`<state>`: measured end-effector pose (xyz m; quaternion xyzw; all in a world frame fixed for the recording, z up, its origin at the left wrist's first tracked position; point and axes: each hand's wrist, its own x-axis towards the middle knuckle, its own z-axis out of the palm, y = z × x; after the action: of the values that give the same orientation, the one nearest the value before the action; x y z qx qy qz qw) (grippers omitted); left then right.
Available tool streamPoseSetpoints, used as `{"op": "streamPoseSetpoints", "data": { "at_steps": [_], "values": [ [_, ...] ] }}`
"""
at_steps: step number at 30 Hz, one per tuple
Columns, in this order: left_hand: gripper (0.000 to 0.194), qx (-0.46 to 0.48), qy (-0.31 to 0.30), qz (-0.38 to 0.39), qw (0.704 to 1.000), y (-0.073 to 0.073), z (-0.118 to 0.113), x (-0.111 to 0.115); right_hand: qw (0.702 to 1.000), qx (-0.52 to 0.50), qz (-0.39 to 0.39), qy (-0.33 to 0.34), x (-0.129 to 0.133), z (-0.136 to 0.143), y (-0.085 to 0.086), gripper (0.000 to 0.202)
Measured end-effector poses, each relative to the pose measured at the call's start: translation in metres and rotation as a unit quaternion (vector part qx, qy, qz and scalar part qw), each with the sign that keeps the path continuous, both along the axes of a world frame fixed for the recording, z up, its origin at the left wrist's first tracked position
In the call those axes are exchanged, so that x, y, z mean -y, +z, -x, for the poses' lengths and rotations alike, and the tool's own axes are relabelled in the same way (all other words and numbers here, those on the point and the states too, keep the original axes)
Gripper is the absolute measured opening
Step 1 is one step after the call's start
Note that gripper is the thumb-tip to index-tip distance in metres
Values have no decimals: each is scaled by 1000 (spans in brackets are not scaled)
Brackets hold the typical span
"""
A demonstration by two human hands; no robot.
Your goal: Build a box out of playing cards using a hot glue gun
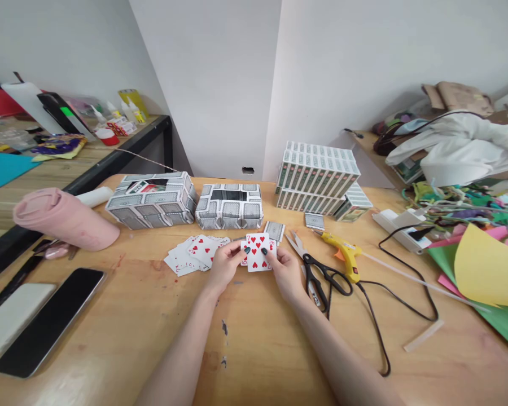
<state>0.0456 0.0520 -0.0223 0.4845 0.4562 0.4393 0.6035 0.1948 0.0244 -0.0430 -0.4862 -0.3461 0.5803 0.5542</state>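
Observation:
In front of me, my left hand (228, 256) and my right hand (285, 270) pinch a small set of playing cards (258, 254) from both sides. The front card stands upright with red hearts on it, and another lies crosswise behind it. Both thumbs press on the card faces. Left of my hands is a loose pile of face-up playing cards (189, 256). Just behind the held cards, a patterned card back (275, 230) shows. To the right of my right hand lie black-handled scissors (317, 270) and a yellow glue gun (341, 251).
Two card-covered boxes (152, 206) (230, 217) stand behind, beside stacked card packs (315, 175). A pink cylindrical pouch (68, 220) and a black phone (51, 321) lie left. At right are a power strip (402, 228), a black cord (376, 332) and coloured sheets (491, 270).

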Motion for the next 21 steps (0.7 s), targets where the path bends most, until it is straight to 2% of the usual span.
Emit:
{"op": "streamPoseSetpoints", "data": {
  "at_steps": [6, 21],
  "values": [
    [30, 7, -15, -9, 1000, 1, 0, 0, 1000, -16, -8, 4, 1, 0, 1, 28],
    [26, -19, -10, -18, 1000, -4, 1, 0, 1000, -3, -8, 3, 0, 0, 0, 35]
  ]
}}
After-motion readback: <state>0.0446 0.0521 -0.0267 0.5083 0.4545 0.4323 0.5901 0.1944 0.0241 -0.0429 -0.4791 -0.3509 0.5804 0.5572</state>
